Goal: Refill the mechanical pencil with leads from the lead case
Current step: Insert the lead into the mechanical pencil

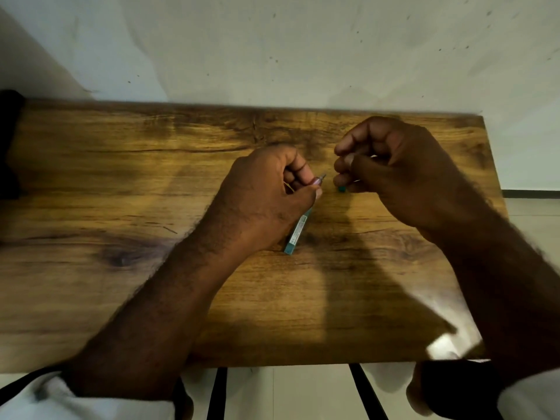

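My left hand (266,201) is closed around a pinkish mechanical pencil (320,179); only its metal end shows past my fingertips, pointing up and right. A teal lead case (295,234) with a white label slants out from under that hand, its lower end on the wooden table (121,177). I cannot tell whether the hand also grips the case. My right hand (394,174) hovers just to the right of the pencil's end, with its fingers pinched together. A small teal cap (341,188) shows at its lower fingertips. The frame is too blurred to show any leads.
The table's far edge meets a pale wall (303,56). A dark object (9,140) sits at the table's left end. Black bars (216,392) and a pale floor show below the table's near edge, with white sleeves (60,398) at the bottom corners.
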